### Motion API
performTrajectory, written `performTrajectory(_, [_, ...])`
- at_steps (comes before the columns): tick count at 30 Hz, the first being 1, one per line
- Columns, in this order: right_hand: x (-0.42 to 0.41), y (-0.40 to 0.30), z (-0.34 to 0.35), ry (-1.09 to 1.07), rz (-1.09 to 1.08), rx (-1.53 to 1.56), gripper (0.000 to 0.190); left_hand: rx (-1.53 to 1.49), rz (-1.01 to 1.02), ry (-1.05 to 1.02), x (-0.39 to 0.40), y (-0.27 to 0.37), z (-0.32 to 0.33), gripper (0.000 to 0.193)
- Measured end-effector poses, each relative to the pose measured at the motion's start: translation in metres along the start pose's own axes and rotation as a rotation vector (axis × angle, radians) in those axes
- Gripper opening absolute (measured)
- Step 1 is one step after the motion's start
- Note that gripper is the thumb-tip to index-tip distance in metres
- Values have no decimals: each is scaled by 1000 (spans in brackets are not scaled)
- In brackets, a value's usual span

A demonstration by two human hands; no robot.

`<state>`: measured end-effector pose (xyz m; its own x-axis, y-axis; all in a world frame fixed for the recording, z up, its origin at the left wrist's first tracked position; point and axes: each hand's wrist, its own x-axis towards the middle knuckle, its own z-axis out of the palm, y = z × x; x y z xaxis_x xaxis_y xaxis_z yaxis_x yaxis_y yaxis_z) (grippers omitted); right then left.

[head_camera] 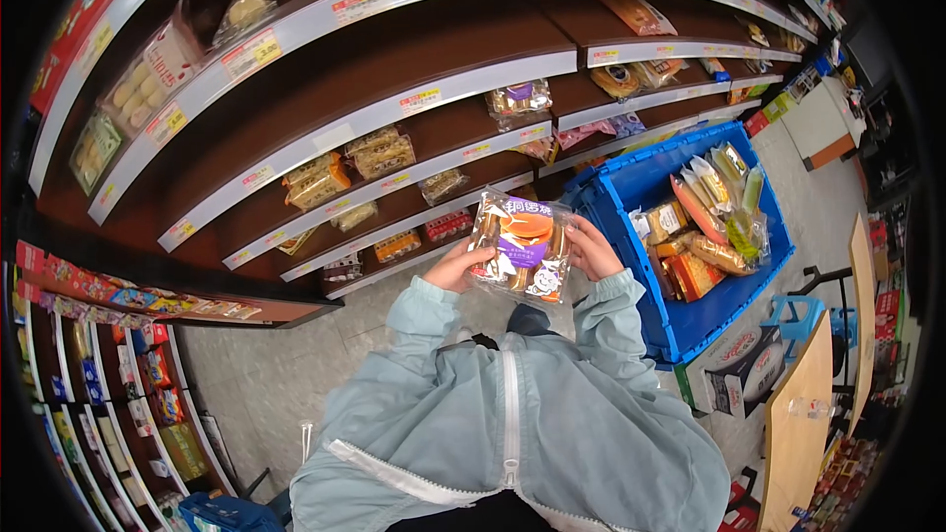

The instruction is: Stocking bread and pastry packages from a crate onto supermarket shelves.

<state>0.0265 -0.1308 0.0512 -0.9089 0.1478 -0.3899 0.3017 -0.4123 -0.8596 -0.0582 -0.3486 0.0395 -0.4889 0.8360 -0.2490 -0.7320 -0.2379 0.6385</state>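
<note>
Between both hands, in front of my chest, is a clear plastic pack of dorayaki pancakes [523, 240] with a purple and orange printed front that faces up. My left hand [452, 266] grips its left edge, the thumb lying on the front. On the other side my right hand [591, 250] holds the right edge. A blue plastic crate [658, 325] stands just right of my right hand, with several packaged breads [695, 273] inside. A similar purple-labelled pack [519, 97] lies on a shelf beyond.
Tiered store shelves [473, 77] with price tags and scattered bread packs curve across the front and left. Cardboard boxes [746, 373], a light blue plastic stool [794, 318] and a wooden board [798, 414] are at the right. More snack shelves [111, 414] stand at lower left.
</note>
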Motion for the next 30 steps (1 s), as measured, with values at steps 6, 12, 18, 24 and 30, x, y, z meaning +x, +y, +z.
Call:
performTrajectory(6, [18, 1, 16, -46, 34, -43, 41, -33, 30, 69, -13, 10, -9, 44])
performTrajectory(12, [27, 1, 21, -87, 70, -75, 43, -33, 57, 110, -15, 8, -21, 44])
performTrajectory(18, [19, -2, 28, -65, 73, -89, 44, 9, 61, 98, -15, 13, -24, 44])
performTrajectory(24, [-3, 8, 30, 3, 64, -56, 41, 74, -3, 32, -19, 16, -19, 44])
performTrajectory(30, [-18, 18, 31, 22, 59, -10, 42, 85, -56, -19, -21, 11, -26, 45])
